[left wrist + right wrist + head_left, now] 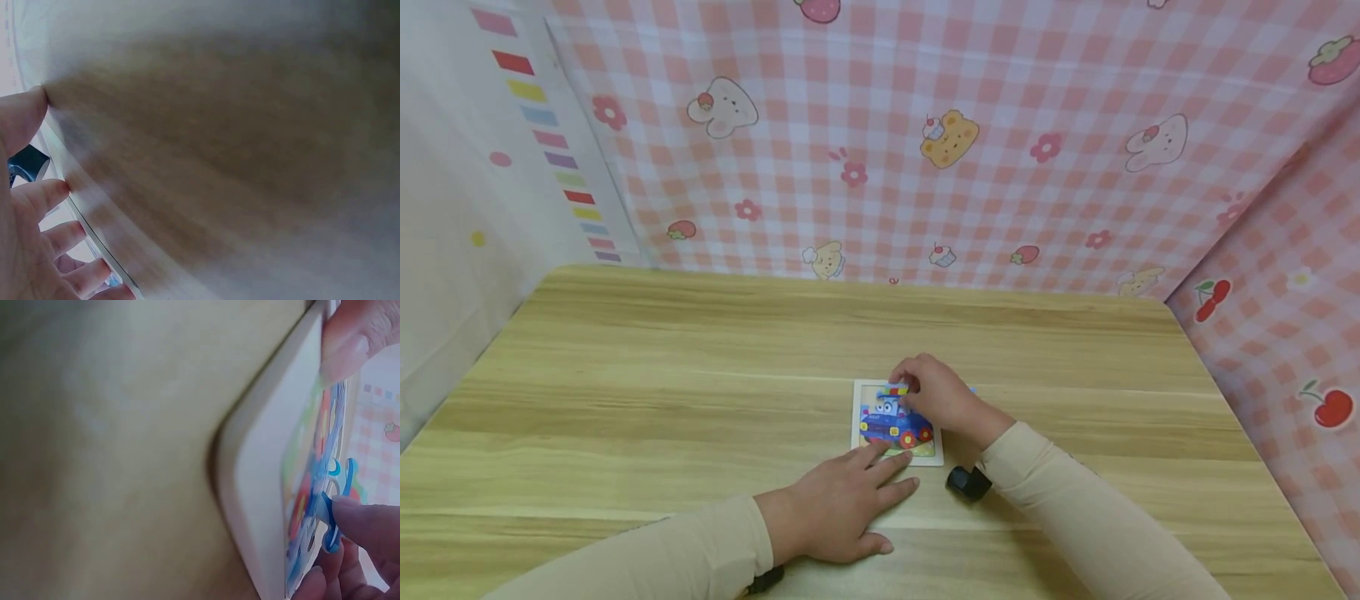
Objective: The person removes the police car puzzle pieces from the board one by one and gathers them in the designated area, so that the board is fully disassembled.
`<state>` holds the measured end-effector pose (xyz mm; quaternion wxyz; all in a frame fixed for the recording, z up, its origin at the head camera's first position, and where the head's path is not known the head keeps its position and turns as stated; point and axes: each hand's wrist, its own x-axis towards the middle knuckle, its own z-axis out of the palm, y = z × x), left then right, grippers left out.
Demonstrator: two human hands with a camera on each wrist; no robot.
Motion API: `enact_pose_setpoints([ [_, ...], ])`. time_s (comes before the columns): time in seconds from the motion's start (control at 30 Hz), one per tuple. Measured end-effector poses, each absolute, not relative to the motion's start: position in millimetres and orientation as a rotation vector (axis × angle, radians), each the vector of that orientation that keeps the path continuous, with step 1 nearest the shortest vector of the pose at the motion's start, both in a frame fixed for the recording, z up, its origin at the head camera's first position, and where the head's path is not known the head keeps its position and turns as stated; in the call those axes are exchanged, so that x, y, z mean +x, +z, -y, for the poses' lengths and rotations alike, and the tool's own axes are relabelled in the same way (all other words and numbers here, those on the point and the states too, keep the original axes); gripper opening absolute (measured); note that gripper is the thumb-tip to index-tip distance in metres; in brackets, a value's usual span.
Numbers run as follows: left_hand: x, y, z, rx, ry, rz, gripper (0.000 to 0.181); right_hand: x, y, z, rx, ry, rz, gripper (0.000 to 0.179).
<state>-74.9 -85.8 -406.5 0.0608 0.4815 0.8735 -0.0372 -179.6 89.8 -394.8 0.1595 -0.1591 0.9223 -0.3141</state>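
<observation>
A small puzzle board (855,417) with a white frame and a picture of a blue cartoon car lies on the table. My left hand (842,504) is spread palm down, its fingertips resting on the board's near edge. In the right wrist view, one left finger (350,353) presses on the picture beside the rim. My right hand (942,398) is over the board's far right part. Its thumb and fingers pinch a blue-edged puzzle piece (331,534), which stands tilted up from the board. The right hand hides the board's upper right corner in the head view.
The wood-grain table (662,375) reaches back to a pink checked cloth (880,100) with cartoon prints. Another printed cloth (1292,350) hangs at the right. A black device (967,483) is at the right wrist. Behind the right hand a small blue bit (973,389) shows.
</observation>
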Motion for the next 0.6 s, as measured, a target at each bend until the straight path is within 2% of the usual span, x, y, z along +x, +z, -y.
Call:
enact_pose_setpoints([
  [0.6, -74.4, -407.4, 85.2, 1.457, -0.13, -2.654, 0.067, -177.9, -391.1, -92.2, -0.516, -0.876, -2.612, 0.016],
])
